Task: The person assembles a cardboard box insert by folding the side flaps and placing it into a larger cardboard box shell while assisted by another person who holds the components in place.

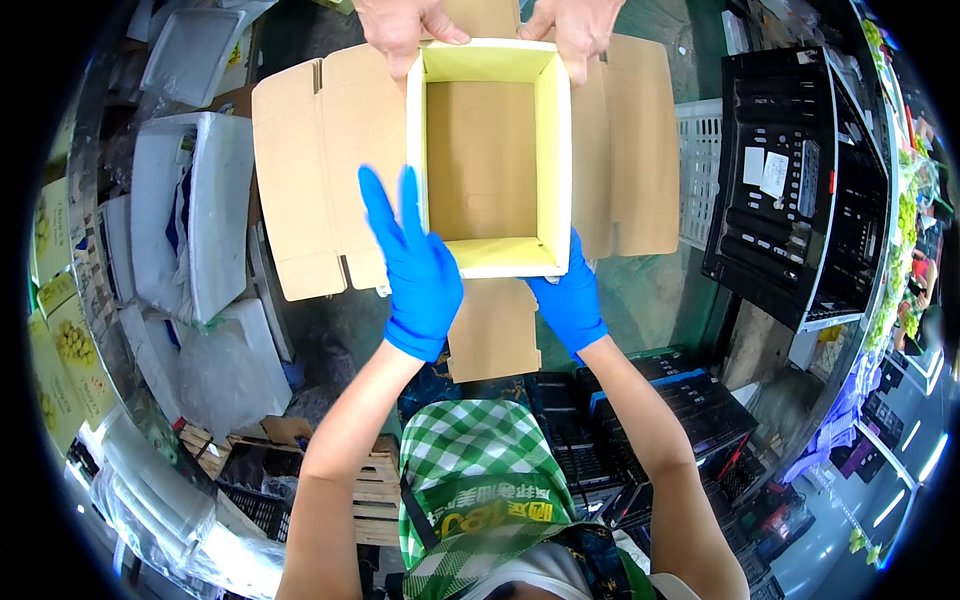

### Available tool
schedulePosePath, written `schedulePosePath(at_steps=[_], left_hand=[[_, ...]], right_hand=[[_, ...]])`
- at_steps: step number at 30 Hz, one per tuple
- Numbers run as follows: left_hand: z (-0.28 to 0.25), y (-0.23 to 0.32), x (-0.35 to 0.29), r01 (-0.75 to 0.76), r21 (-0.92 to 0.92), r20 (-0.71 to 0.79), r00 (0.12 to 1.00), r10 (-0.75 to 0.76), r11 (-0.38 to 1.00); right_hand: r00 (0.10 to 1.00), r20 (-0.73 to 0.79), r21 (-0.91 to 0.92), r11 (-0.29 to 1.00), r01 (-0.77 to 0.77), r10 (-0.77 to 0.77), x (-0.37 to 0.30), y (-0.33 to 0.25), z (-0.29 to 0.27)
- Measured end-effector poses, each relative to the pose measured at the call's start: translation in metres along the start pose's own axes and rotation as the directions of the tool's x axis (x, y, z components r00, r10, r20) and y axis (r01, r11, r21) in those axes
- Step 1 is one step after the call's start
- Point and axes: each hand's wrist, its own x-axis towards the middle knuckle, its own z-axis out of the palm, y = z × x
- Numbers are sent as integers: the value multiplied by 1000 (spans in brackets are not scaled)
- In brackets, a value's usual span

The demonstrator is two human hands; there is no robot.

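In the upper middle is an open rectangular box frame [493, 257] with a white rim and pale yellow inner walls. Brown cardboard shows at its bottom, and brown cardboard flaps [352, 170] spread out around it. My left hand [415, 280], in a blue glove, lies along the frame's left side with its fingers stretched out. At the near right corner, my blue-gloved right hand [572, 305] grips the frame; some of its fingers are hidden. Another person's bare hands, one at the far left corner [398, 28] and one at the far right [575, 30], hold the frame's far edge.
White foam boxes [215, 215] and clear plastic wrap [225, 375] stand at the left. To the right are a white slatted crate [700, 165] and a large black crate [765, 185]. More black crates [690, 415] and a wooden crate [377, 490] lie nearer my body.
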Motion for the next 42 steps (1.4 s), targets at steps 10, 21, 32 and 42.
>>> schedulePosePath(at_steps=[10, 21, 32, 42], left_hand=[[7, 18, 62, -327, -232, 940, 168, 298, 916], [42, 11, 70, 16, -285, 956, -67, 286, 958], [42, 8, 82, -4, -314, 941, -137, 310, 950], [27, 15, 72, -248, -245, 964, 41, 263, 937]], right_hand=[[996, 24, -3, 996, -89, 89, 0, 9, -5], [997, 54, 15, 998, -59, 58, -2, 9, -9], [999, 10, -40, 998, 49, -48, 1, 5, -4], [999, 52, -31, 999, -9, 10, 8, -8, -15]])
